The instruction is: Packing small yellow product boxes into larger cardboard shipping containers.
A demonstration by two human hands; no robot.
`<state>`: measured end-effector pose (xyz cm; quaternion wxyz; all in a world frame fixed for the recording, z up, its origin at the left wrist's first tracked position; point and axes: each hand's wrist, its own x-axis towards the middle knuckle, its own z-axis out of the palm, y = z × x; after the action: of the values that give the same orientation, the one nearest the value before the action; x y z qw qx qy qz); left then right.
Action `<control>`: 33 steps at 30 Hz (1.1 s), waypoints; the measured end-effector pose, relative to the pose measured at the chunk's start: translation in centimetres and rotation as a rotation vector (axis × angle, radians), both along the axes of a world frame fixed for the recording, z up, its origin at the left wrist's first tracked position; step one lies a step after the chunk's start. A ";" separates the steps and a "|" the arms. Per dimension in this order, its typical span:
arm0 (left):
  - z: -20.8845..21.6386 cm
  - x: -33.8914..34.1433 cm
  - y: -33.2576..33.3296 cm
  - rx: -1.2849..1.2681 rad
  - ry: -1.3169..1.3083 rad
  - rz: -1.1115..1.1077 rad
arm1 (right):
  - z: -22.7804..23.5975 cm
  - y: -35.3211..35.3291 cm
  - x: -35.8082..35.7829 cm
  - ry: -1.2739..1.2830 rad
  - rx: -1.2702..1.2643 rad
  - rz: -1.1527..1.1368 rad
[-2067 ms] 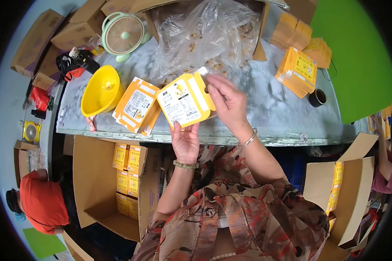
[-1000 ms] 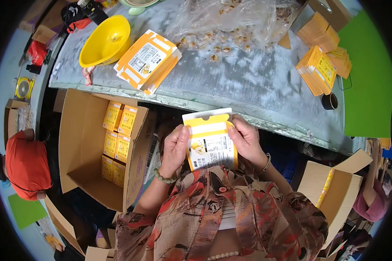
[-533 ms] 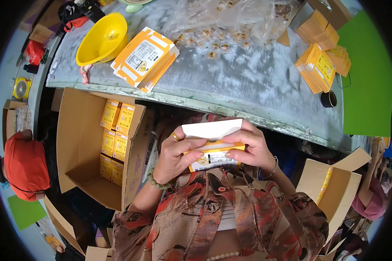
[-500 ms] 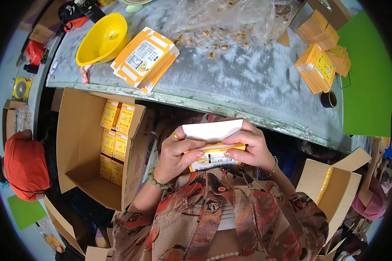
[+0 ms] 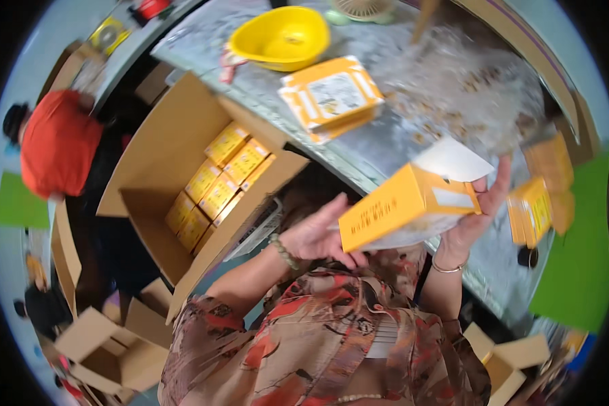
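Note:
A small orange-yellow carton (image 5: 386,208) is popped into box shape and tilted in front of my chest. Its white inner flap (image 5: 452,160) stands open at the far end. My right hand (image 5: 479,215) grips the carton at that flap end, one finger stretched up along it. At the near end, my left hand (image 5: 321,233) has its thumb and fingers apart, the fingertips under or against the carton's lower corner. The carton partly hides the fingers of both hands.
A large cardboard box (image 5: 145,152) at left holds several finished yellow cartons (image 5: 220,196). On the table (image 5: 413,135) are a stack of flat cartons (image 5: 335,95), a yellow bowl (image 5: 284,40), a plastic bag with small packets (image 5: 467,88) and more cartons (image 5: 531,210). A person in red (image 5: 61,145) works at left.
The carton has gone from flat between both hands to an opened box, raised and moved right. My left hand's fingers have spread. The view has turned, shifting the table and large box.

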<state>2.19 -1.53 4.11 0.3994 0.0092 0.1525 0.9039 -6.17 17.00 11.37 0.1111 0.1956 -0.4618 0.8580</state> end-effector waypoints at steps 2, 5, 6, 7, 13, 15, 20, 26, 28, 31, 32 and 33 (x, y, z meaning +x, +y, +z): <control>0.1 0.5 0.0 0.217 0.082 -0.096 | 0.5 -2.0 -1.4 0.272 0.012 0.285; 1.7 1.4 -1.1 0.657 -0.124 0.173 | 1.2 -7.1 -1.8 0.232 0.123 0.440; 1.8 1.3 -2.6 0.729 -0.183 0.204 | 2.0 -9.4 -1.7 0.159 0.050 0.461; 1.7 1.8 -4.6 0.801 -0.243 0.246 | 2.0 -11.2 -1.9 0.149 0.096 0.591; 1.7 4.9 -15.6 -0.066 -0.150 1.105 | 0.2 -20.3 -3.2 0.116 0.248 0.976; 0.1 5.3 -19.9 -0.269 -0.071 1.230 | -1.5 -20.6 -3.9 -0.032 0.428 0.942; -9.7 6.0 -29.0 -0.773 -0.314 1.358 | -6.0 -15.4 -5.3 -0.184 0.651 1.005; -23.2 2.1 -30.7 -0.810 -0.689 1.385 | -6.4 -9.3 -5.5 -0.451 0.802 0.785; -26.1 0.6 -30.6 -0.799 -0.700 1.369 | -6.6 -7.6 -5.3 -0.500 0.756 0.694; -31.2 -1.2 -31.1 -0.848 -0.755 1.393 | -6.5 -6.4 -5.7 -0.555 0.690 0.555; -32.3 -2.2 -31.1 -0.926 -0.833 1.417 | -6.4 -6.1 -5.9 -0.566 0.670 0.500; -33.1 -2.4 -31.5 -1.066 -0.859 1.380 | -6.4 -5.9 -6.4 -0.567 0.680 0.478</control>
<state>-0.22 -33.02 -29.00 -0.2449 -0.5950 0.3552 0.6781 -12.58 11.13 4.99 -0.2886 0.0801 -0.6694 0.6799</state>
